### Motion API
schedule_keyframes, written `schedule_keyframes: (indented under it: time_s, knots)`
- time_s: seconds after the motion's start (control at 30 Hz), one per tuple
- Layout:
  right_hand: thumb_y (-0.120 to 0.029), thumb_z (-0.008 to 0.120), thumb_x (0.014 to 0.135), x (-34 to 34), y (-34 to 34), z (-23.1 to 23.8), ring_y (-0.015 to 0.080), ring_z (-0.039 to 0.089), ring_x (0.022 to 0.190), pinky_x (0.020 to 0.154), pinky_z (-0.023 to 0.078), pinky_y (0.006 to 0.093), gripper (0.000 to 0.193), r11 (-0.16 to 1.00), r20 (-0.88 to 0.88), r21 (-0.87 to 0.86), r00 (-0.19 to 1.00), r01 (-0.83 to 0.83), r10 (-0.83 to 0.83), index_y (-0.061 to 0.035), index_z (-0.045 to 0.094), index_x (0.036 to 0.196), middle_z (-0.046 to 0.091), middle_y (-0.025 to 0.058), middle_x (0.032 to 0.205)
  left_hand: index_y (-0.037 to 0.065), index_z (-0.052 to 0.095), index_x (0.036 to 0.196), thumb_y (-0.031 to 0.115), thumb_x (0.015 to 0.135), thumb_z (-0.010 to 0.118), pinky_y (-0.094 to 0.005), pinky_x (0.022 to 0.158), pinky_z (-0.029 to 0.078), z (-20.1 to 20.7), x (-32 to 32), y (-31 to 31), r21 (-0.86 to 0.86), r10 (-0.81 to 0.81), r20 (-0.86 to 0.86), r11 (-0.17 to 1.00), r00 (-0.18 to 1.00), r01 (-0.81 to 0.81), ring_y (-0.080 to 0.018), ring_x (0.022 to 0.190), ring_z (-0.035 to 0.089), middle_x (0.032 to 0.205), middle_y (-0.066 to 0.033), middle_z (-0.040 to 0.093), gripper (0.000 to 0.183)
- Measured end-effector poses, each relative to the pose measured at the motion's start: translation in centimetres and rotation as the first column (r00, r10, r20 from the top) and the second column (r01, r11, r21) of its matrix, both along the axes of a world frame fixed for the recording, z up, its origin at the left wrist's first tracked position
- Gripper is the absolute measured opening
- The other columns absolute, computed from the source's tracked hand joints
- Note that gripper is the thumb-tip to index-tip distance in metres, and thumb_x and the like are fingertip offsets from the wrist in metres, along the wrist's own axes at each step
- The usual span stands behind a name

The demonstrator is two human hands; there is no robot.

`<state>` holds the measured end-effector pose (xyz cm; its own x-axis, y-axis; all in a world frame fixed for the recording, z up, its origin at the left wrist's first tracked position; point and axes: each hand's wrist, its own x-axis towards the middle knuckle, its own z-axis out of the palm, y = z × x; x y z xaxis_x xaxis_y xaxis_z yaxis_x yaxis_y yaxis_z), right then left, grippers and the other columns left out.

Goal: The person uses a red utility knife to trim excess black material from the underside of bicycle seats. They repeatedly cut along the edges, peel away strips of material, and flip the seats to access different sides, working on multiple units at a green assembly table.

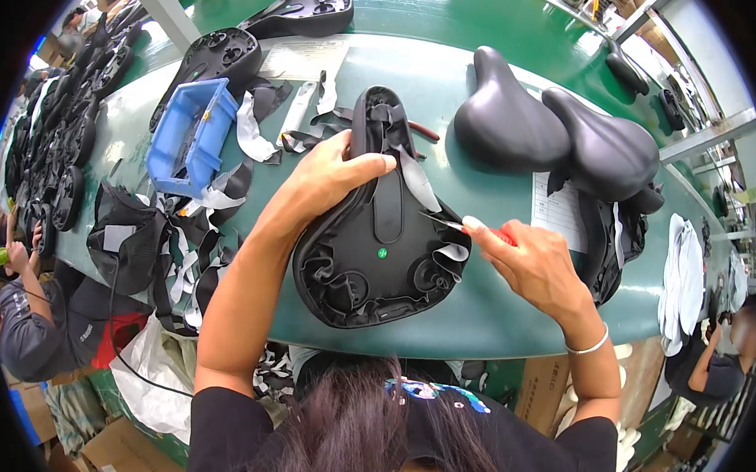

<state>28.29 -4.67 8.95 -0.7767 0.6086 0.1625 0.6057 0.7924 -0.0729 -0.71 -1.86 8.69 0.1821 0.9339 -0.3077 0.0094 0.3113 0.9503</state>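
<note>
A black bicycle saddle [359, 275] lies upside down in front of me, hollow underside up and nose pointing away. My left hand [332, 177] is closed around the left side of its nose, thumb pressed on the inside. My right hand [533, 261] is closed on a red-handled tool [506, 234] with a thin metal tip, at the saddle's right edge. The tip is close to a loose grey-white fabric strip [418, 182] that hangs from the nose. Bunched cover fabric [451, 255] shows along the inner rim. Whether the tool is scissors or a blade, I cannot make out.
Finished-looking saddles [508, 116] sit right of mine, partly over a paper sheet [560, 211]. At left are a blue bin [190, 139], fabric scraps [251, 132] and a black fabric piece [125, 234]. Many saddle shells [78, 131] crowd the far left. Co-workers [40, 322] are at both sides.
</note>
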Motion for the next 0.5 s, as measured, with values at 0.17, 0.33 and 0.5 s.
schedule_keyframes:
  time_s: [0.17,0.33,0.5]
  knots:
    - [-0.014,0.061,0.085,0.9,-6.2,-3.1,0.0294,0.052,0.045,0.04,0.041,0.0421,0.058,0.951,-0.013,-0.175,0.965,0.254,-0.26,-0.0203,0.041,0.14,0.05,0.0128,0.068,-0.001,0.057,0.108,0.022,0.083,0.06,-0.0221,0.061,0.047,-0.8,-0.7,-0.7,0.008,0.031,-0.043,0.999,0.999,-0.031,-0.0077,0.07,0.055,0.086,-0.0028,0.058,0.034]
    - [-0.009,0.067,0.083,-1.6,-10.6,-4.0,0.0323,0.064,0.064,0.057,0.052,0.0402,0.06,0.858,-0.267,-0.362,0.842,0.364,-0.469,-0.0079,0.04,0.137,0.061,0.0169,0.083,-0.001,0.056,0.108,0.025,0.082,0.061,-0.024,0.065,0.045,-2.2,-1.0,-4.3,0.043,0.286,-0.064,0.958,0.956,-0.284,-0.0095,0.073,0.052,0.087,-0.003,0.055,0.037]
    - [-0.008,0.068,0.084,-5.7,-5.7,-1.6,0.0229,0.066,0.09,0.072,0.054,0.0293,0.059,0.908,-0.612,-0.375,0.687,0.185,-0.392,-0.0033,0.041,0.135,0.062,0.0187,0.114,-0.005,0.055,0.108,0.035,0.078,0.07,-0.0279,0.072,0.048,-3.2,-1.3,-7.4,0.055,0.47,-0.004,0.881,0.883,-0.469,-0.0142,0.082,0.056,0.093,-0.0099,0.06,0.053]
